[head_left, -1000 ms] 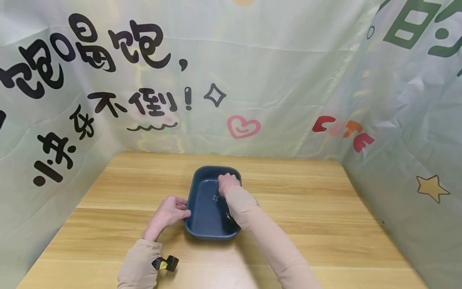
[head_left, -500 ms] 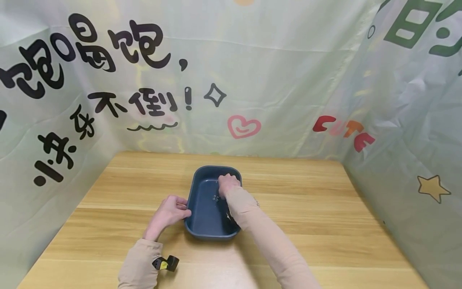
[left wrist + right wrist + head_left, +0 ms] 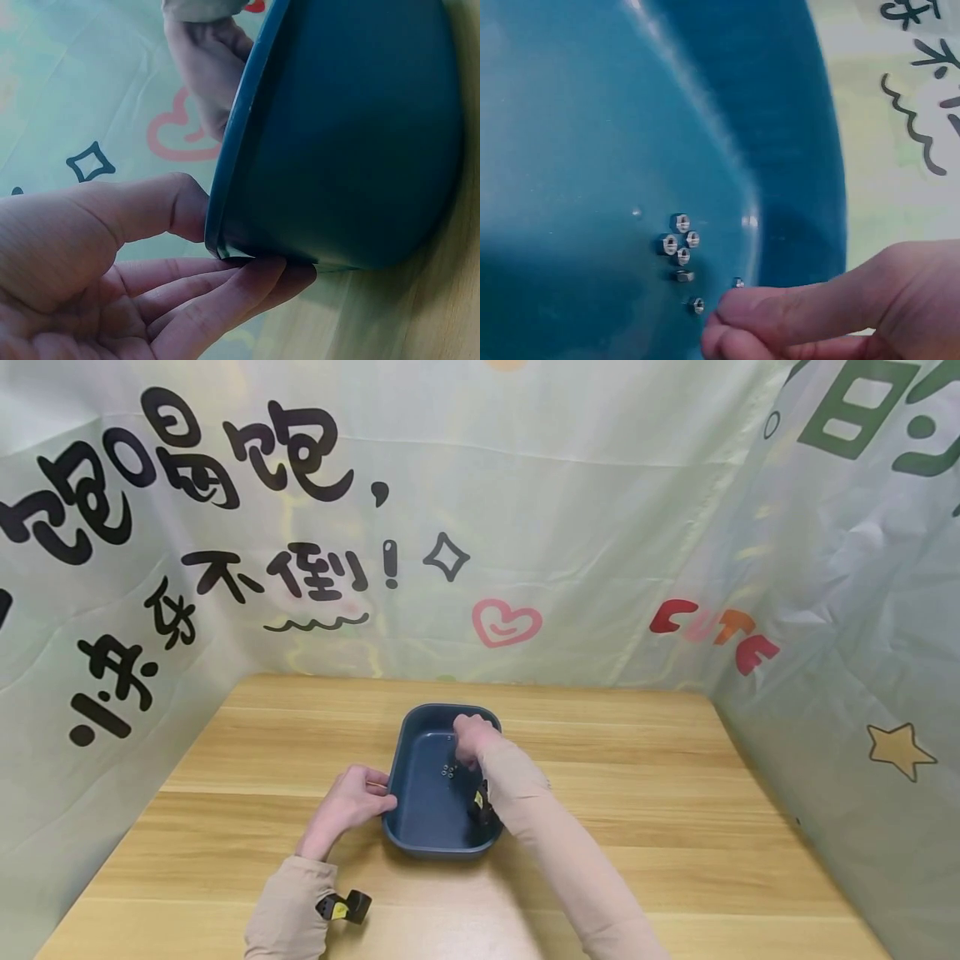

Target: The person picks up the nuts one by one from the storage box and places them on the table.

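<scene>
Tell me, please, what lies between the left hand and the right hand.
In the head view, between the left hand and the right hand lie part of the blue tray and a small cluster of metal nuts inside it.

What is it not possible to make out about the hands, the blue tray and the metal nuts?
- Right wrist view: whether the right hand pinches one of the nuts; the hand itself hides the grip.
- Right wrist view: the rest of this hand; the picture's edge cuts it off.
- Head view: the exact count of nuts; they are too small.
- Left wrist view: the floor of the blue tray; its outer wall hides it.
</scene>
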`<state>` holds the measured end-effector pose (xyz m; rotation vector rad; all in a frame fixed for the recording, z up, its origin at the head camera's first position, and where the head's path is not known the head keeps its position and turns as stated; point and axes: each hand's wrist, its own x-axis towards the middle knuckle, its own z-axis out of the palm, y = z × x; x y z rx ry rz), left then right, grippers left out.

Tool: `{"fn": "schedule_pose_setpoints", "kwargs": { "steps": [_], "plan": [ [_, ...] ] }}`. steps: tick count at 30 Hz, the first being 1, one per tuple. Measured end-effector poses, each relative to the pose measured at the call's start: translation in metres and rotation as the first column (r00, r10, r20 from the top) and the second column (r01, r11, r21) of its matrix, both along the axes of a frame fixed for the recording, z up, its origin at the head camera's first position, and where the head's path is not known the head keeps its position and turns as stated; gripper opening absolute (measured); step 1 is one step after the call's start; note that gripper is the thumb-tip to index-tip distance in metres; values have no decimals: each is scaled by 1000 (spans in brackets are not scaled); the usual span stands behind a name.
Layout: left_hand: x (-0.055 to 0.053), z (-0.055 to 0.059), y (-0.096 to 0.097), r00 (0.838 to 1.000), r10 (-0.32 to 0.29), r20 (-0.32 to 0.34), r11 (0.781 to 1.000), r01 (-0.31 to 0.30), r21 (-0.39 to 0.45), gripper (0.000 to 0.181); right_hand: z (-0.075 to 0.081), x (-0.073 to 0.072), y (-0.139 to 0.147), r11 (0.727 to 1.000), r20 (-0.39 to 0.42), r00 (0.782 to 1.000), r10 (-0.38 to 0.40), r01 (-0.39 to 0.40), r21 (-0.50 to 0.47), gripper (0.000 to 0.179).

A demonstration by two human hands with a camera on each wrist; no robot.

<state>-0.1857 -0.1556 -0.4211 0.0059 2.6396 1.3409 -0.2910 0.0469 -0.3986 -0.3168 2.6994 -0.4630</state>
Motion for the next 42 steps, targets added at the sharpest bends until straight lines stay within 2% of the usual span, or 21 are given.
{"fn": "schedule_pose_setpoints", "kwargs": {
  "steps": [5,9,14,20,26,30,34,40,42],
  "plan": [
    [0,-1,0,1000,5,3,1000,-5,2,42,7,4,10,997,-46,998,42,-45,-62,15],
    [0,0,1,1000,7,5,1000,-7,3,43,7,4,17,985,-77,996,54,-66,-162,13],
    [0,-1,0,1000,9,8,1000,-9,-1,42,5,3,27,944,-75,994,85,-105,-312,5],
    [0,-1,0,1000,12,10,1000,-12,-8,42,8,8,39,901,-54,997,62,-79,-427,5],
    [0,-1,1,1000,9,3,1000,-9,-9,42,10,13,50,863,-139,988,60,-121,-490,7],
    [0,0,1,1000,6,2,1000,-6,-7,42,6,17,58,826,-221,975,35,-153,-543,9],
    [0,0,1,1000,9,4,1000,-9,0,42,-1,22,65,773,-253,966,-59,-116,-624,11],
    [1,0,1,1000,5,4,1000,-5,0,43,-15,29,75,666,-248,945,-211,-47,-745,14],
    [0,-1,0,1000,5,4,1000,-5,-3,43,-19,31,78,621,-237,938,-253,-30,-783,16]
  ]
}}
